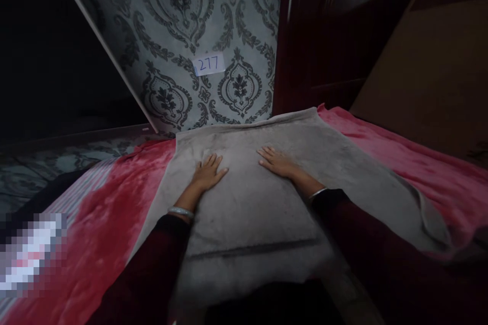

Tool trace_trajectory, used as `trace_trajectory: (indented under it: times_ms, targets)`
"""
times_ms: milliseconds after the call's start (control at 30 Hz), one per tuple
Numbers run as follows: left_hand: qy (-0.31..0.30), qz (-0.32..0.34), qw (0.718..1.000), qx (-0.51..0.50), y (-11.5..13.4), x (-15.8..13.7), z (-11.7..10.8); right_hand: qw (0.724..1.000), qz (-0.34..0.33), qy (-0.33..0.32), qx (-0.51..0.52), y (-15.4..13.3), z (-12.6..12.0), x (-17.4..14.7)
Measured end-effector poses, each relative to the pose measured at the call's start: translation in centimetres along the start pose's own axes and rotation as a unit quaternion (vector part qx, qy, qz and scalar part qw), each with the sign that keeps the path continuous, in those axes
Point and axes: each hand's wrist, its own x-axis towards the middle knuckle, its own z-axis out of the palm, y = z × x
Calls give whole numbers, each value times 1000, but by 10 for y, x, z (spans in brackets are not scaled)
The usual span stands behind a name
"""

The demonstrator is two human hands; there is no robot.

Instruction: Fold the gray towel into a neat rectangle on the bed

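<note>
A grey, soft-looking cloth (244,203), like a towel or small blanket, lies spread out before me, with a dark crease across its near part. My left hand (208,172) rests on it palm down, fingers spread. To the right, my right hand (277,161) also lies flat on the cloth, fingers stretched out. Neither hand holds anything. The cloth's right edge curls up a little. Beneath it is a pink-red plush blanket (102,218) that shows on both sides.
Patterned wallpaper (240,84) with a paper label (209,64) reading 277 rises behind the cloth. A dark red door or panel (316,45) and a brown board (430,66) stand at the right. A large dark panel (61,56) is at the left, above striped fabric (82,188).
</note>
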Motion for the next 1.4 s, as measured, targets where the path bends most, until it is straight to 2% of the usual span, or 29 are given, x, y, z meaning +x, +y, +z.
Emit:
trace_trajectory:
  times_ms: [167,267,367,467,600,733,833,933,1033,1233,1333,1400]
  targets:
    - [-50,-10,999,-4,-14,-34,-12,1000,6,5,16,27,4,-39]
    - [-46,-12,999,-1,-16,-61,-14,999,15,5,35,32,4,-72]
    - [7,40,999,5,-8,-96,-6,997,19,53,49,19,10,-113]
    - [48,117,992,-18,6,-132,12,993,-16,110,46,-5,22,-154]
    - [55,106,991,-54,19,-153,32,990,-14,132,51,-28,35,-187]
    - [106,98,985,-94,21,-162,41,979,11,185,80,-30,40,-201]
    - [163,91,976,-114,24,-183,45,970,23,218,101,-31,44,-214]
    - [209,104,968,-92,32,-208,50,959,35,246,137,-31,47,-225]
    - [238,134,960,-65,43,-221,52,940,54,268,206,-32,45,-228]
    - [217,178,958,-53,64,-212,44,899,85,257,345,-44,32,-224]
    - [200,178,963,-44,69,-206,42,899,81,216,371,-46,25,-225]
    - [187,184,964,-40,68,-204,41,910,61,186,365,-46,22,-225]
